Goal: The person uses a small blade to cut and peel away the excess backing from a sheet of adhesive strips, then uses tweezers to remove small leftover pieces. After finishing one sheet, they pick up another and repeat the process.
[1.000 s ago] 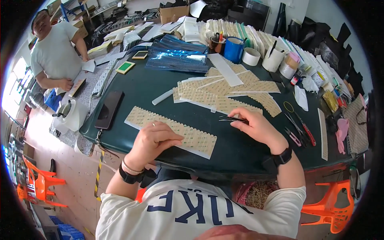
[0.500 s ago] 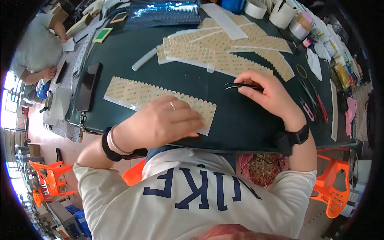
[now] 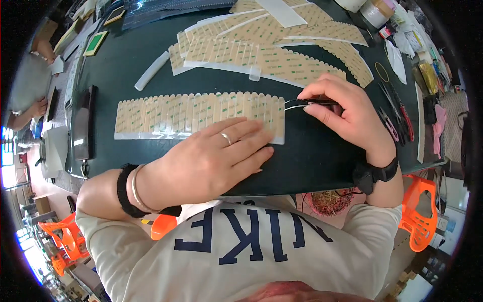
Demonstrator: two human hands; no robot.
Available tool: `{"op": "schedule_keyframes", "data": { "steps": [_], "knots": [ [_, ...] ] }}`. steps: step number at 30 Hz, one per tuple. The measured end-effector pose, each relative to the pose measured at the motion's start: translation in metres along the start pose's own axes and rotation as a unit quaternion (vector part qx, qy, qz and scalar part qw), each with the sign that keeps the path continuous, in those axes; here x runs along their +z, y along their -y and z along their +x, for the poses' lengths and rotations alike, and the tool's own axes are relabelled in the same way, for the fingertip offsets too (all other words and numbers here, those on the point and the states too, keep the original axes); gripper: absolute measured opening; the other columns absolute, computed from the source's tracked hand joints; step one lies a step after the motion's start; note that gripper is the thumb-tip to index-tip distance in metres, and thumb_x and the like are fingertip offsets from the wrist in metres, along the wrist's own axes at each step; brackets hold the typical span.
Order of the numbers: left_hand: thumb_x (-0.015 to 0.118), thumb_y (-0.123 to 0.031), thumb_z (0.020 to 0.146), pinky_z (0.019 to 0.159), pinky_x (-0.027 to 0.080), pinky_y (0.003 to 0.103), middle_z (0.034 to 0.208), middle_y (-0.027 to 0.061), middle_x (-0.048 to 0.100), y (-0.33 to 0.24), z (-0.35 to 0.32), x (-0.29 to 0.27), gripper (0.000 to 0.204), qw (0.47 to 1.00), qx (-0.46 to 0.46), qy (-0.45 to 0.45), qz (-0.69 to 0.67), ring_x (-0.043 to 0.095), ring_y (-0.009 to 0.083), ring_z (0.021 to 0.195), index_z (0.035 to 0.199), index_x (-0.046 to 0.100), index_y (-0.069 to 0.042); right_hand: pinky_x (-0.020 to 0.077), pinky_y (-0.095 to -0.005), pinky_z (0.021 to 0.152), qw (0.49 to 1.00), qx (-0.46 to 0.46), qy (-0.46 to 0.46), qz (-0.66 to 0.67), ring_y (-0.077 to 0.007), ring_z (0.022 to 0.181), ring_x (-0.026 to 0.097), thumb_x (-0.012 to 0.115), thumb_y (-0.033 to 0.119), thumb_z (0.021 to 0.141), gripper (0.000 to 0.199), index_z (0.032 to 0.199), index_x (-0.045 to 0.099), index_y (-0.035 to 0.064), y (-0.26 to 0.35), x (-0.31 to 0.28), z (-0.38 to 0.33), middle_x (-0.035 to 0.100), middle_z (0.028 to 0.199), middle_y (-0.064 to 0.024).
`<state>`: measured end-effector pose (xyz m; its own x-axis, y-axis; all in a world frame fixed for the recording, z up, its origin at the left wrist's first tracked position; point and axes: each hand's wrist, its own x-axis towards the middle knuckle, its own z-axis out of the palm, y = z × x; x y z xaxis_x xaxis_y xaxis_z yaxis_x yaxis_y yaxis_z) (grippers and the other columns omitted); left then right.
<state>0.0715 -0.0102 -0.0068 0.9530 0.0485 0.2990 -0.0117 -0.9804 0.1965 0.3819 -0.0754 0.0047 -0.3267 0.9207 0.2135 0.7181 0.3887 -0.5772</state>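
Observation:
A sheet of tan adhesive strips (image 3: 171, 113) with rounded tops and small green marks lies on the table in front of me. My left hand (image 3: 206, 161) rests flat across its lower right part, fingers stretched out, covering some of the strips. Between the thumb and fingers of my right hand (image 3: 347, 110) is a pair of dark tweezers (image 3: 296, 104). Their tips are at the sheet's right end, near the last strip; whether they touch it I cannot tell.
More tan strip sheets (image 3: 221, 53) overlap at the back, with a white strip (image 3: 282, 12) on top. A whitish rolled tube (image 3: 152, 70) lies left of them. Tools with red handles (image 3: 403, 123) lie at right, a dark phone (image 3: 84, 123) at left. A person (image 3: 25, 80) sits far left.
The strip sheet has turned to lie straighter across the table. The tweezers' tips, formerly apart from the sheet, are now at its right end. My view has shifted.

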Motion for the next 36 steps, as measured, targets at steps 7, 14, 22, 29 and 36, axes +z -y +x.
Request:
{"op": "schedule_keyframes", "data": {
  "steps": [7,14,22,29,36],
  "knots": [
    [0.079,-0.018,0.092,0.098,0.061,0.042,0.143,0.013,0.071,0.001,-0.006,-0.005,0.042,0.998,-0.02,0.037,-0.036,0.07,0.0312,0.128,0.13,0.073,-0.002,0.0515,-0.0298,0.066,0.998,0.025,0.059,0.008,-0.0175,0.076,0.065,0.081,0.006,0.094,0.021,0.114,0.077,0.0081,0.0,0.008,0.0,0.069,0.1,-0.005],
    [0.078,-0.019,0.094,0.095,0.061,0.04,0.144,0.0119,0.071,0.0,-0.007,-0.001,0.039,0.997,-0.036,0.02,-0.06,0.072,0.029,0.125,0.13,0.074,-0.003,0.0561,-0.0329,0.068,0.997,-0.062,0.019,-0.05,-0.0233,0.079,0.07,0.086,0.005,0.086,0.028,0.113,0.081,0.0117,0.002,0.017,-0.002,0.069,0.099,-0.006],
    [0.078,-0.019,0.093,0.095,0.062,0.038,0.145,0.0101,0.071,0.003,-0.006,-0.003,0.039,0.998,-0.021,0.038,-0.05,0.072,0.0274,0.123,0.13,0.074,-0.005,0.056,-0.0341,0.067,0.995,-0.074,0.009,-0.06,-0.0245,0.079,0.07,0.087,0.006,0.085,0.029,0.113,0.08,0.0108,0.003,0.02,-0.004,0.068,0.097,-0.0058],
    [0.077,-0.02,0.094,0.097,0.062,0.039,0.146,0.0078,0.071,0.001,-0.004,-0.001,0.038,0.998,-0.023,0.038,-0.04,0.072,0.0266,0.122,0.13,0.075,-0.006,0.0557,-0.0346,0.064,0.987,-0.108,-0.005,-0.115,-0.0249,0.077,0.07,0.086,0.005,0.085,0.029,0.113,0.08,0.0099,0.01,0.022,-0.006,0.068,0.095,-0.0058],
    [0.077,-0.02,0.094,0.097,0.062,0.039,0.144,0.0068,0.072,0.001,-0.005,-0.001,0.038,0.998,-0.026,0.034,-0.045,0.072,0.0263,0.122,0.13,0.075,-0.007,0.0545,-0.0339,0.064,0.973,-0.107,-0.099,-0.18,-0.0248,0.076,0.069,0.085,0.004,0.086,0.025,0.111,0.08,0.0083,0.004,0.021,-0.004,0.068,0.094,-0.0068]
  ]
}}
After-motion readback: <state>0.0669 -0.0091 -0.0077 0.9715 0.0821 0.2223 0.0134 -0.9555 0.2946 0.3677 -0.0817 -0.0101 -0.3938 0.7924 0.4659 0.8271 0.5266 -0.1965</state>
